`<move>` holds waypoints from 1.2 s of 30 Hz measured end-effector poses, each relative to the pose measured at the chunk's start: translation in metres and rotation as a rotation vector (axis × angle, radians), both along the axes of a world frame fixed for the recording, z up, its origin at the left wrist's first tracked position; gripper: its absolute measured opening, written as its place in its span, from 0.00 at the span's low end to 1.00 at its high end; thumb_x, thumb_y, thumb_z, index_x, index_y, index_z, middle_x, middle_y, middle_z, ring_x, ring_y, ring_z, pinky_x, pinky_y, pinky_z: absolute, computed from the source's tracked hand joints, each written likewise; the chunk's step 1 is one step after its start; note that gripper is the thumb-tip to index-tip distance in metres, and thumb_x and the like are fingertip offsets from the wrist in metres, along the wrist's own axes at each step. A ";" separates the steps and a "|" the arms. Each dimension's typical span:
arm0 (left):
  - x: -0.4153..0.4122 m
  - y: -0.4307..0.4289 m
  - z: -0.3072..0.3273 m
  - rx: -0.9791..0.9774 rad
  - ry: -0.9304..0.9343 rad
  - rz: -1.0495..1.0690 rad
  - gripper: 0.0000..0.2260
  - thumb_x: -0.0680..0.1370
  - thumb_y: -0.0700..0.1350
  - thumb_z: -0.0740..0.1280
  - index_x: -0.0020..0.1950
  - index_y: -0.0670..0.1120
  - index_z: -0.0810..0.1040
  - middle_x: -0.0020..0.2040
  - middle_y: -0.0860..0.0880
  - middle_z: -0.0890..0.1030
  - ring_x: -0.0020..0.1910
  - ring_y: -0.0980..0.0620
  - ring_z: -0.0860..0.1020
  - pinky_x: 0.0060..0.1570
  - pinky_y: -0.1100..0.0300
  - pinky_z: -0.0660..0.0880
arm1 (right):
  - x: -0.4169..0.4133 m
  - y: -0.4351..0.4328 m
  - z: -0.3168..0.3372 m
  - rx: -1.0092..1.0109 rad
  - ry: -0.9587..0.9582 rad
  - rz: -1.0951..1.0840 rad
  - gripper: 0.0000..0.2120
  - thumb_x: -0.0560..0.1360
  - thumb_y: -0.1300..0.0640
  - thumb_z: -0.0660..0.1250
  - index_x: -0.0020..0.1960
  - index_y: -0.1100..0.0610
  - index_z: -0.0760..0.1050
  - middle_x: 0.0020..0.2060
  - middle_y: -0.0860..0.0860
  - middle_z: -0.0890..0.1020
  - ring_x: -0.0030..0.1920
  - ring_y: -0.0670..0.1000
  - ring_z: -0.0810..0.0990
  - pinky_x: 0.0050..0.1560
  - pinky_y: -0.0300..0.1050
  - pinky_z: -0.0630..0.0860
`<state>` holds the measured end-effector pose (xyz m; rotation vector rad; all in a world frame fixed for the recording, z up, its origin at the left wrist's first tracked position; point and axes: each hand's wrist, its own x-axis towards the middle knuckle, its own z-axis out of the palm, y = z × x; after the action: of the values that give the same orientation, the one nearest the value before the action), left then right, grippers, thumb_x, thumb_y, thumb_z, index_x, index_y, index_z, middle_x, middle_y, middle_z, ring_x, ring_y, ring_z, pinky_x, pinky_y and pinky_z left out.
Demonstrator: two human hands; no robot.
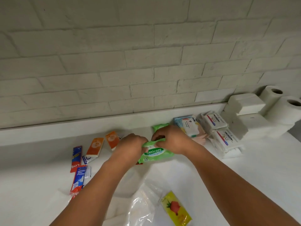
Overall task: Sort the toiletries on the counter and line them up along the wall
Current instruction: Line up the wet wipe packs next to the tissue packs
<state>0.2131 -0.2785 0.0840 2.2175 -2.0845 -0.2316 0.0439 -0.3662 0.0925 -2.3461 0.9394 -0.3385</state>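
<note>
Green wipes pack, mid-counter: "Sanicare", "15" | white soap boxes, back edge, right: "Dove" | red toothpaste sachet, left: partial "Col"

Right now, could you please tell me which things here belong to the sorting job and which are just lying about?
In the job: green Sanicare wipes pack, gripped by left hand and right hand; orange sachets; red-and-blue toothpaste sachets; white Dove soap boxes; yellow strawberry sachet.
Lying about: crumpled clear plastic bag.
</note>
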 end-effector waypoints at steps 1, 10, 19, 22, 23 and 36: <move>-0.004 -0.002 -0.001 -0.004 0.038 0.011 0.09 0.80 0.51 0.67 0.57 0.52 0.81 0.43 0.49 0.82 0.51 0.47 0.80 0.44 0.58 0.71 | -0.006 -0.006 0.003 0.002 -0.019 0.003 0.11 0.68 0.60 0.74 0.50 0.52 0.84 0.46 0.45 0.85 0.44 0.39 0.81 0.48 0.33 0.76; -0.013 -0.028 -0.047 -0.224 0.611 0.426 0.14 0.79 0.51 0.69 0.34 0.52 0.77 0.30 0.53 0.79 0.31 0.54 0.77 0.30 0.65 0.66 | -0.029 -0.032 -0.054 0.130 -0.422 -0.575 0.23 0.70 0.55 0.76 0.63 0.56 0.76 0.53 0.48 0.83 0.49 0.47 0.82 0.53 0.41 0.77; -0.036 -0.080 -0.104 -0.193 1.190 0.701 0.16 0.73 0.54 0.71 0.38 0.40 0.83 0.39 0.41 0.85 0.38 0.47 0.80 0.42 0.52 0.78 | -0.010 -0.044 -0.099 0.407 -0.348 -0.586 0.07 0.73 0.58 0.63 0.38 0.59 0.78 0.34 0.59 0.81 0.36 0.60 0.81 0.35 0.52 0.80; -0.039 -0.095 -0.111 -0.157 1.054 0.718 0.19 0.75 0.51 0.69 0.29 0.40 0.75 0.27 0.48 0.74 0.32 0.49 0.71 0.36 0.57 0.66 | -0.003 -0.050 -0.102 0.259 -0.177 -0.543 0.06 0.75 0.62 0.61 0.43 0.55 0.75 0.35 0.50 0.77 0.36 0.52 0.74 0.33 0.41 0.68; -0.040 -0.099 -0.111 -0.140 1.014 0.720 0.20 0.77 0.48 0.68 0.27 0.42 0.73 0.26 0.49 0.72 0.31 0.48 0.69 0.35 0.58 0.64 | 0.000 -0.051 -0.105 0.230 -0.129 -0.525 0.07 0.75 0.63 0.60 0.49 0.57 0.75 0.39 0.51 0.79 0.39 0.52 0.75 0.36 0.41 0.69; -0.050 -0.124 -0.141 -0.178 0.614 0.652 0.12 0.79 0.50 0.68 0.40 0.44 0.82 0.35 0.48 0.81 0.36 0.48 0.78 0.31 0.59 0.63 | 0.010 -0.062 -0.135 0.208 0.035 -0.543 0.21 0.73 0.66 0.62 0.66 0.64 0.67 0.57 0.57 0.78 0.54 0.58 0.79 0.52 0.51 0.79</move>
<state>0.1628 -0.4022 -0.0572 2.1984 -0.9871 -0.5505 0.0540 -0.4285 -0.0423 -1.8862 1.5467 -0.3875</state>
